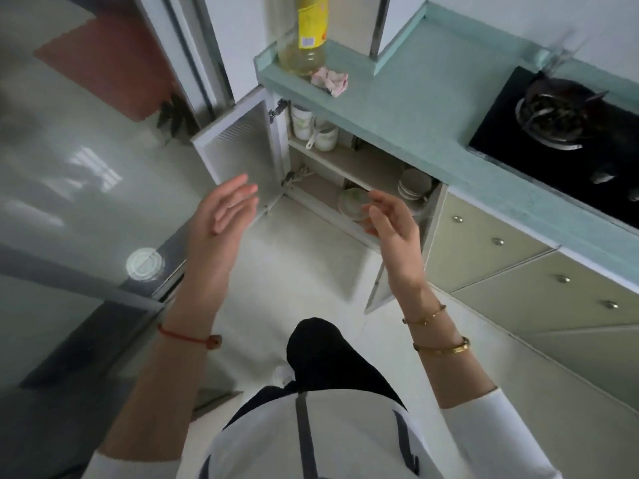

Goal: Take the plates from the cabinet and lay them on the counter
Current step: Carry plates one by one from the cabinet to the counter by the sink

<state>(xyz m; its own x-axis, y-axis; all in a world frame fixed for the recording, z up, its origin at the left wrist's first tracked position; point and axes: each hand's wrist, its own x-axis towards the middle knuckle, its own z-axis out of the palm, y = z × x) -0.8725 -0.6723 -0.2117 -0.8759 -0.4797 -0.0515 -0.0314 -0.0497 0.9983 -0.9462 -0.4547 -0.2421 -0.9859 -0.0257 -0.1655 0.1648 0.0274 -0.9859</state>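
The cabinet [345, 167] under the teal counter [432, 108] stands open, its left door [242, 146] swung wide. On the lower shelf lies a stack of pale plates [352, 203], and a second stack of plates [413, 184] sits further right on the upper shelf. My right hand [390, 226] hovers just in front of the lower stack, fingers apart, holding nothing. My left hand [224, 216] is raised in front of the open door, palm turned inward, fingers spread and empty.
White cups and jars [314, 127] fill the top shelf's left end. An oil bottle [307, 32] and a crumpled pink cloth [330, 81] sit on the counter's left end. A black gas hob [567, 133] occupies the right. Closed drawers [484, 243] lie right of the cabinet.
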